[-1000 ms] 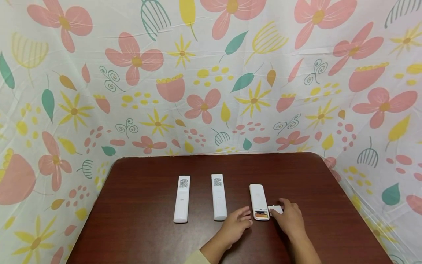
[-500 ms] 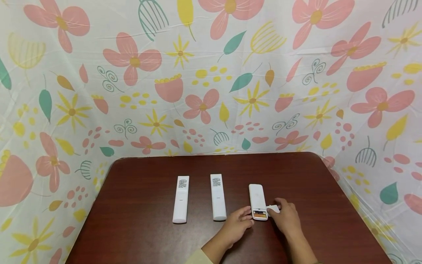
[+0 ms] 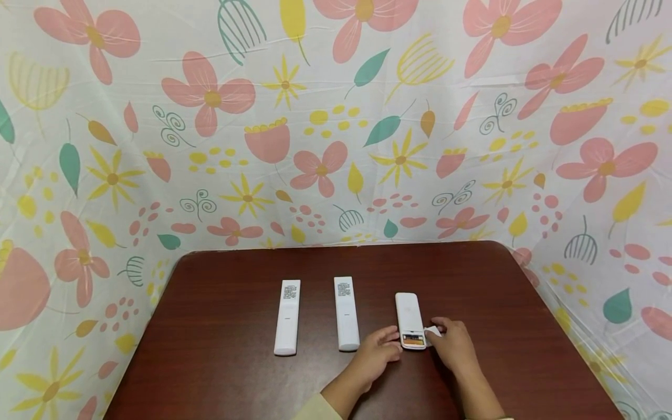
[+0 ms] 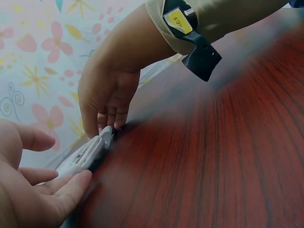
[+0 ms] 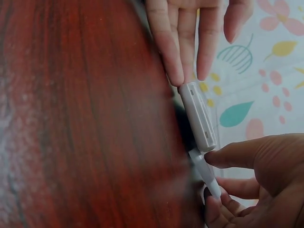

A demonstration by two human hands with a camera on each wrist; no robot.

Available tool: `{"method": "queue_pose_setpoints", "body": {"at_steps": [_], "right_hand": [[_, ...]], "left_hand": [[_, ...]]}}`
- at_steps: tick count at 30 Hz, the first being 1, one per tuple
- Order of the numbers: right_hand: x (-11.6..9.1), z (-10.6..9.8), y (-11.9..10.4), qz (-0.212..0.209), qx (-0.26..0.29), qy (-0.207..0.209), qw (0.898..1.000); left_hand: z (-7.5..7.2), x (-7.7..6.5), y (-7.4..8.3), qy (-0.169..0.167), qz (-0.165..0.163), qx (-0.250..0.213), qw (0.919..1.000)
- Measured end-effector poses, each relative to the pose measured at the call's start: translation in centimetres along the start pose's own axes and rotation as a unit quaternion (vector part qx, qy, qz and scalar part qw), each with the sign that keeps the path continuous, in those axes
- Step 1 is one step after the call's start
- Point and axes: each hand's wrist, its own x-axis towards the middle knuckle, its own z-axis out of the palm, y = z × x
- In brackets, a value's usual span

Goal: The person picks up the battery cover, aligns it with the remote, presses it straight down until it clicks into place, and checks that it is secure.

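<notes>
A white remote control (image 3: pixel 409 312) lies back up on the table's right half, its near-end battery compartment uncovered and batteries (image 3: pixel 413 340) showing. My left hand (image 3: pixel 374 357) is at the remote's left edge with fingers extended; in the right wrist view those fingertips (image 5: pixel 176 78) meet its end corner. On the other side my right hand (image 3: pixel 458 348) pinches the small white battery cover (image 3: pixel 432 333), partly hidden by the thumb. Seen from the right wrist, the cover (image 5: pixel 206 175) slants beside the remote (image 5: pixel 198 118), with the thumb close to the remote's corner.
Two more white remotes lie back up to the left, one in the middle (image 3: pixel 346 315) and one farther left (image 3: pixel 287 318), both with covers on. The dark red-brown table (image 3: pixel 210 350) ends at a flower-printed cloth (image 3: pixel 325 116) behind and at the sides.
My right hand has moved slightly left, bringing the battery cover closer to the remote's side. My left fingers have closed the small gap to the remote's left edge. The other remotes stay put.
</notes>
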Motion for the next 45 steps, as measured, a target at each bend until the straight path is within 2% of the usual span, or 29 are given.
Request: {"method": "queue_pose_setpoints", "body": {"at_steps": [15, 23, 29, 45], "right_hand": [[-0.1, -0.1, -0.3, -0.049, 0.038, -0.028, 0.998], [-0.3, -0.1, -0.9, -0.011, 0.100, -0.062, 0.993], [-0.6, 0.0, -1.2, 0.012, 0.128, -0.071, 0.989], [-1.1, 0.4, -2.6, 0.028, 0.184, -0.089, 0.978]], "left_hand": [[-0.3, 0.1, 0.2, 0.018, -0.014, -0.047, 0.9986], [0.0, 0.3, 0.2, 0.028, -0.021, -0.035, 0.9988], [0.1, 0.3, -0.1, 0.031, -0.015, -0.032, 0.9989], [-0.2, 0.4, -0.5, 0.044, -0.017, -0.048, 0.9977]]}}
